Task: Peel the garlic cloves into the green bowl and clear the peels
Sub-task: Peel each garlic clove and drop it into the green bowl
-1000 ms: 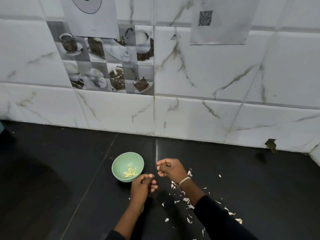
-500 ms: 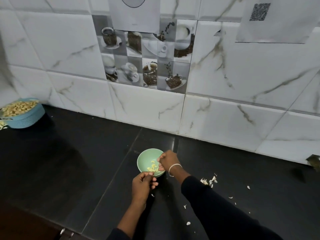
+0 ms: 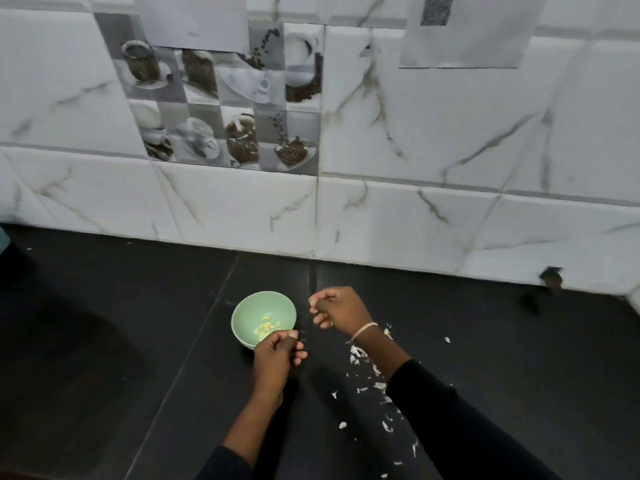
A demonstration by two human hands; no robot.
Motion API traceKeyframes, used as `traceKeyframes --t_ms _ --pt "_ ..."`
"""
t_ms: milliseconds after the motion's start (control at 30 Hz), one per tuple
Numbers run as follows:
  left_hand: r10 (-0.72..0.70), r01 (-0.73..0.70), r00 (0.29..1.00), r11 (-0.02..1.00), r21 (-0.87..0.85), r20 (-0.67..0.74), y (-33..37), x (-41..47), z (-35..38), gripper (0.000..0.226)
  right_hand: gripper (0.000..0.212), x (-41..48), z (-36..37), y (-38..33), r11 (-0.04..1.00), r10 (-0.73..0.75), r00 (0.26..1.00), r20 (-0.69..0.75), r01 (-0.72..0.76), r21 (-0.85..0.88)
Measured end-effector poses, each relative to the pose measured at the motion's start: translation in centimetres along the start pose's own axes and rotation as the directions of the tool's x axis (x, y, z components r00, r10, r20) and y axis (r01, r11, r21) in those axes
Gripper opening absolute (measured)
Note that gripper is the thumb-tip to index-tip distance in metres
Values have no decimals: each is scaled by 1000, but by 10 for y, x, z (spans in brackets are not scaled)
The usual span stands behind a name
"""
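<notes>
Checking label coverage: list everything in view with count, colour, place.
green bowl: 1, pale green, counter centre
peeled garlic: several bits, yellowish, in the bowl
peels: many, white, on counter right of bowl
counter: 1, black, foreground
wall tiles: many, white marble, behind counter
coffee tiles: one patch, grey-brown, upper left wall
paper sheets: 2, white, top of wall
bracelet: 1, silver, right wrist
left grip: 1 hand, fingers curled, bowl's near rim
right grip: 1 hand, fingers curled, right of bowl

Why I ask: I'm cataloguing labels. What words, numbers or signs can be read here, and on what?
No readable words or numbers.
Right paper sheet: dark patterned square, too blurred to read.
Left paper sheet: no text visible.
Picture tiles: coffee cups, no lettering.
</notes>
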State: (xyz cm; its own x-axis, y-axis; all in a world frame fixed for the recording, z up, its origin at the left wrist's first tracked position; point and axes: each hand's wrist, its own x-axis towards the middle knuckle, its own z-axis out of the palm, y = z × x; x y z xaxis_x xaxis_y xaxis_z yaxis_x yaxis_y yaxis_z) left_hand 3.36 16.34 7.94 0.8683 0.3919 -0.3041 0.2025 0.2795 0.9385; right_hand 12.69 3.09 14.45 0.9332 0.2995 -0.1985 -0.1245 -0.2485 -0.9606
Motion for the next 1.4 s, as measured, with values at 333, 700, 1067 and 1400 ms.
traceKeyframes --t_ms 333,700,1067,1400 --pt "-89 34 946 983 178 313 -45 -48 108 10 22 -151 -171 129 964 158 883 -442 -235 -126" --pt "-136 15 892 962 271 432 -65 -77 159 10 12 -220 -223 182 756 204 849 -487 -453 -473" --pt "-133 12 899 960 281 416 -69 -78 157 9 7 -205 -204 207 487 140 919 -370 -389 -782" --pt "-145 24 813 976 217 564 -60 -88 161 13 5 -199 -172 140 997 12 930 -367 18 77"
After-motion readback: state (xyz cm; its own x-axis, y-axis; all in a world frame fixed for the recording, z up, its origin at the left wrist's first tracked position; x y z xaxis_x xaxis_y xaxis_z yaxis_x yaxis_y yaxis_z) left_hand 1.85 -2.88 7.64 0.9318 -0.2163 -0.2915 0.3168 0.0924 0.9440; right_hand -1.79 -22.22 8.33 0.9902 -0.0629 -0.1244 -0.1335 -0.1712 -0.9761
